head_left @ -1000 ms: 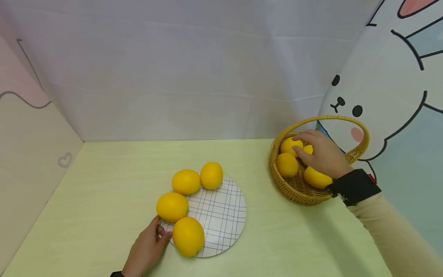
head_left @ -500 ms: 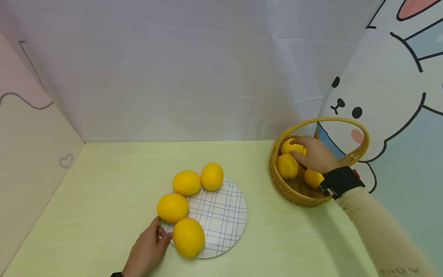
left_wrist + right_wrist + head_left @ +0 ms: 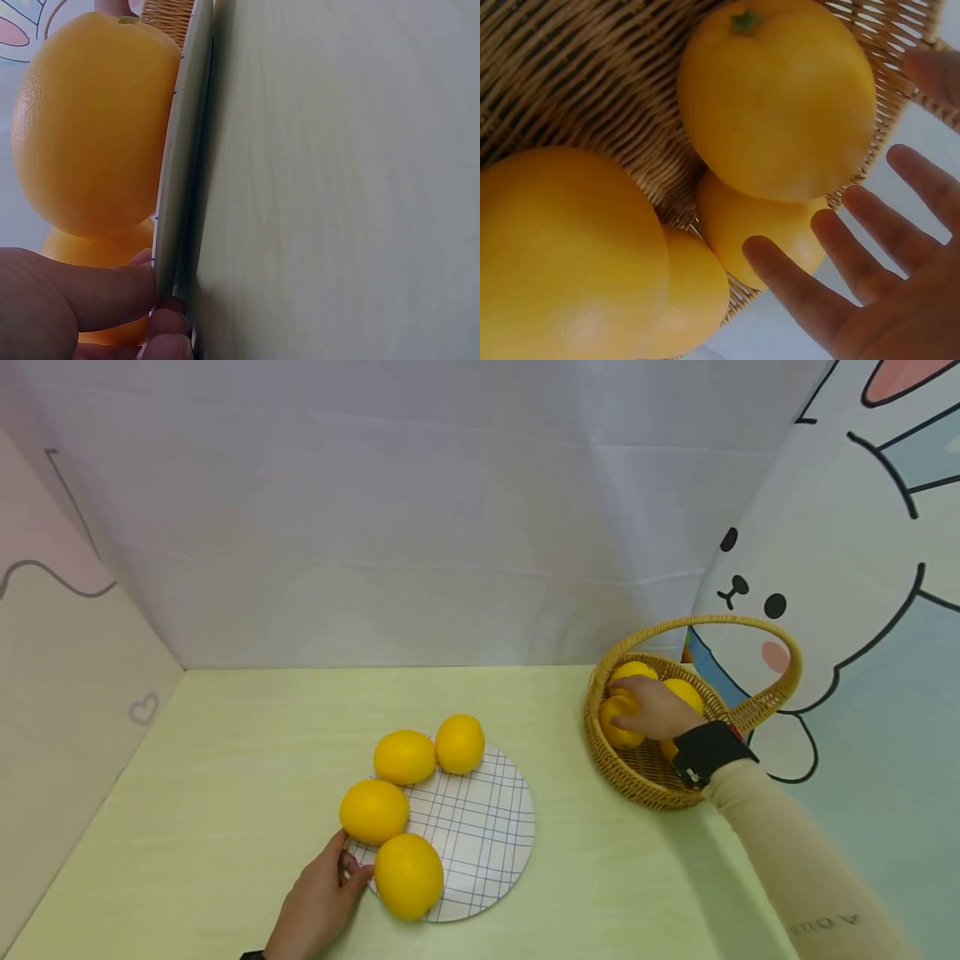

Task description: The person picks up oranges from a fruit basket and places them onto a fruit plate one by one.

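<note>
My left hand (image 3: pixel 318 893) pinches the edge of a flat round white plate (image 3: pixel 480 827) with a blue grid; in the left wrist view the thumb (image 3: pixel 105 292) lies on top and fingertips curl under. Several oranges line the plate's left side, one orange (image 3: pixel 408 877) right by my thumb. My right hand (image 3: pixel 654 710) reaches under the handle of a wicker basket (image 3: pixel 652 789) over another orange (image 3: pixel 617 727). In the right wrist view its fingers spread beside that orange (image 3: pixel 776 97), which has a green stem mark. More oranges (image 3: pixel 562 255) lie around it in the basket.
The basket's tall arched handle (image 3: pixel 712 620) rises above my right wrist. A white cloth wall (image 3: pixel 420 527) closes off the back of the pale table (image 3: pixel 247 760). A printed cartoon panel (image 3: pixel 847 593) stands at the right, behind the basket.
My right hand has moved left and toward me within the basket, from the back oranges to the front left one. The left hand and the plate have stayed in place.
</note>
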Action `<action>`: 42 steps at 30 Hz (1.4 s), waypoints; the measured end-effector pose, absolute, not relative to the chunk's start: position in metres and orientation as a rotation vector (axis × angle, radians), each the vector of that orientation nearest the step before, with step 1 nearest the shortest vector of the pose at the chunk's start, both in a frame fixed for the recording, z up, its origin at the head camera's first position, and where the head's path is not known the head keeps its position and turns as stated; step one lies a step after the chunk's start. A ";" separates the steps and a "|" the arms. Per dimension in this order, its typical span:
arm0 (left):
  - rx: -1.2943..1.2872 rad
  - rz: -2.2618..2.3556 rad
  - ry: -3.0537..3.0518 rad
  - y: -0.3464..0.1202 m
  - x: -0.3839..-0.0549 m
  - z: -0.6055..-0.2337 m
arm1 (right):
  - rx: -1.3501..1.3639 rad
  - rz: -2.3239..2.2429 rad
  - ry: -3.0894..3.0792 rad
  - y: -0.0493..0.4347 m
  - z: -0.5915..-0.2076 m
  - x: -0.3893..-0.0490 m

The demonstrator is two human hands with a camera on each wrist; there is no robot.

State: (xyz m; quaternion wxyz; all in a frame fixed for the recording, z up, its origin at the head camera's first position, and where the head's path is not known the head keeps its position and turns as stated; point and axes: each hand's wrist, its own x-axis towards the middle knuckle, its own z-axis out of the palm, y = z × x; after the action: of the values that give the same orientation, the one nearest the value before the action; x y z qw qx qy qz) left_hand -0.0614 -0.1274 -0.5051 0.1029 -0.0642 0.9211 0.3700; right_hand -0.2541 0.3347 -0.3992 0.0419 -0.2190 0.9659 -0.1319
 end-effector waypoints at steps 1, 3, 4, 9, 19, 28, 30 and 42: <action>-0.188 1.092 2.719 -0.127 -0.061 -0.505 | -0.673 -0.387 2.951 0.335 -0.402 -0.256; -0.191 1.094 2.720 -0.127 -0.061 -0.504 | -0.680 -0.360 2.949 0.334 -0.408 -0.258; -0.188 1.097 2.721 -0.127 -0.061 -0.504 | -0.683 -0.348 2.947 0.334 -0.411 -0.260; -0.185 1.105 2.719 -0.127 -0.061 -0.503 | -0.714 -0.324 2.953 0.331 -0.419 -0.263; -0.178 1.107 2.726 -0.127 -0.061 -0.504 | -0.661 -0.186 2.913 0.323 -0.421 -0.258; -0.190 1.112 2.729 -0.127 -0.059 -0.502 | -0.631 -0.073 2.924 0.321 -0.428 -0.256; -0.192 1.114 2.727 -0.127 -0.059 -0.503 | -0.627 -0.055 2.933 0.323 -0.433 -0.257; -0.193 1.114 2.719 -0.128 -0.061 -0.504 | -0.522 -0.052 2.881 0.316 -0.428 -0.255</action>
State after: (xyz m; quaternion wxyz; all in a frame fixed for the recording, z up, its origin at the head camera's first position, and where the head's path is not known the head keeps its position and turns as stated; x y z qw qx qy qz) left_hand -0.0607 -0.1276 -0.5044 0.0980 -0.0651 0.9189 0.3766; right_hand -0.2547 0.3159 -0.4277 0.1064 -0.1774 0.9782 -0.0175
